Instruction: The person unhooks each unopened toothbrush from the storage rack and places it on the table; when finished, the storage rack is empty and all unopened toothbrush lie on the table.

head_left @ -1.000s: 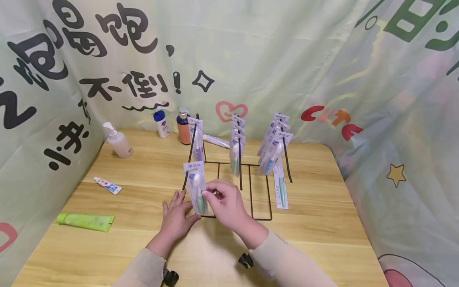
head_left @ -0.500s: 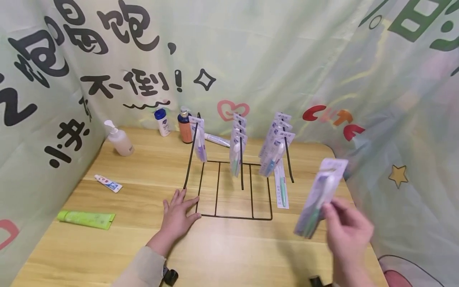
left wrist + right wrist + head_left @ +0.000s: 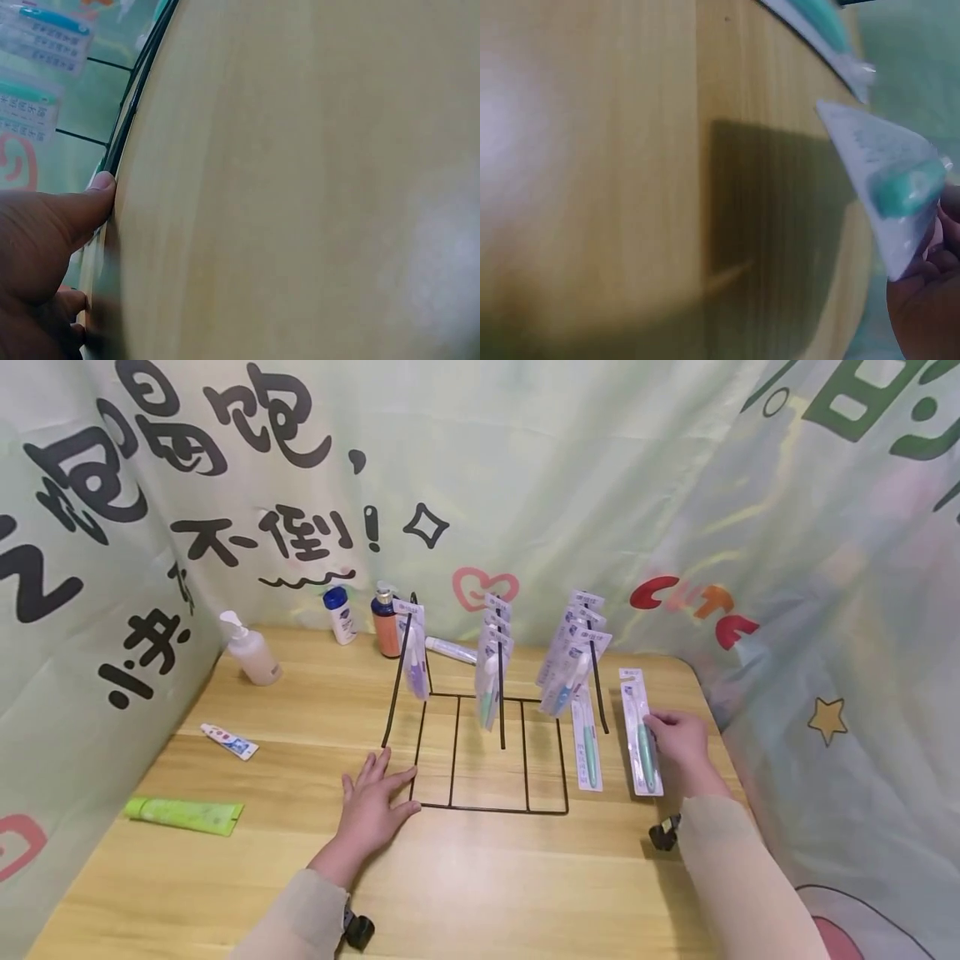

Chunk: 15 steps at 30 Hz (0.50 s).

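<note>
1. Your right hand (image 3: 681,742) has it: thumb and fingers pinch the long right edge of a carded toothbrush pack (image 3: 641,739), out at the right side of the wooden table (image 3: 480,893).
2. And look at that pack: tall, narrow, pale lavender-white card, dark print along the top and a notched hanging slot below it, clear plastic over a mint-green handle, handle end towards you. Your right wrist view catches it tilted and blurred, green end foremost; I can't tell whether it touches the wood.
3. Just left of it lies a second toothbrush pack (image 3: 588,743), flat, also green-handled.
4. Over to your left hand (image 3: 372,804): fingers spread and relaxed, grasping nothing, thumb tip touching the black wire rack (image 3: 491,809) at its near left corner.
5. On the rack's 3 arms hang more packs: purple-handled (image 3: 415,668) on the left, green-handled (image 3: 489,685) in the middle, blue-handled (image 3: 567,681) on the right.
6. Further left on the table, a lime-green tube (image 3: 183,817) and a pump bottle (image 3: 253,656).
</note>
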### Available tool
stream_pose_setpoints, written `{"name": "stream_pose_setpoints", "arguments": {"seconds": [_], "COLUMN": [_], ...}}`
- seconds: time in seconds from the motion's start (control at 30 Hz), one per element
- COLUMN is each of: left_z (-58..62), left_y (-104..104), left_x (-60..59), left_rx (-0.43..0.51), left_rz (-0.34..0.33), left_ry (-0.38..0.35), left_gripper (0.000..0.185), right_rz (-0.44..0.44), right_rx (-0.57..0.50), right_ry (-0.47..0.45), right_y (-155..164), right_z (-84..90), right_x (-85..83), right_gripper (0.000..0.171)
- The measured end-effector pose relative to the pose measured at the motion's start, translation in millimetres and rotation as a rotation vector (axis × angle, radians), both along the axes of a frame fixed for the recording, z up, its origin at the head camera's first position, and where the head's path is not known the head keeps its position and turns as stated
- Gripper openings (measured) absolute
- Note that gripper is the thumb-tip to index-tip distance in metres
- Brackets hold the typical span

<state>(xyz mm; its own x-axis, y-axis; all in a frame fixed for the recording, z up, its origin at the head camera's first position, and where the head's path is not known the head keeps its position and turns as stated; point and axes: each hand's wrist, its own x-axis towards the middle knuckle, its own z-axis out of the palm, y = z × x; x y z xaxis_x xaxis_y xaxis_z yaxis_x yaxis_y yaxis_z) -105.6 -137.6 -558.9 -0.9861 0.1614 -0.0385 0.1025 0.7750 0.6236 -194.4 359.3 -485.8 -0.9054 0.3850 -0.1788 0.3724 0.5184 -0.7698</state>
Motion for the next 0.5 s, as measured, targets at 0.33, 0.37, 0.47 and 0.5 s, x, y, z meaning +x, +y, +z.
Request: {"name": "stream_pose_setpoints", "arguments": {"seconds": [0.33,0.37,0.47,0.5], "left_z": [-1.5,-1.3,-0.9,-0.8], "left_y": [1.5,1.7,1.8,1.8], "left_x": [-3.1,-3.0,-2.0,-1.7], "left_rx": [0.003,0.004,0.012,0.013], "left_rz": [0.002,0.004,0.01,0.013], "left_ry": [-0.019,-0.011,0.02,0.027], "left_gripper": [0.061,0.061,0.06,0.06], "right_rz": [-0.003,-0.006,-0.018,-0.02], "right_rx": [0.049,0.061,0.091,0.114], "right_ry": [-0.102,-0.102,-0.112,-0.11], "right_y": [-12.0,-11.7,-11.5,-11.6], "right_z": [-24.0,-25.6,-26.9,-26.1], "right_x": [-28.2,-28.4,-28.4,-27.6], "right_gripper": [0.038,0.038,0.038,0.039]}}
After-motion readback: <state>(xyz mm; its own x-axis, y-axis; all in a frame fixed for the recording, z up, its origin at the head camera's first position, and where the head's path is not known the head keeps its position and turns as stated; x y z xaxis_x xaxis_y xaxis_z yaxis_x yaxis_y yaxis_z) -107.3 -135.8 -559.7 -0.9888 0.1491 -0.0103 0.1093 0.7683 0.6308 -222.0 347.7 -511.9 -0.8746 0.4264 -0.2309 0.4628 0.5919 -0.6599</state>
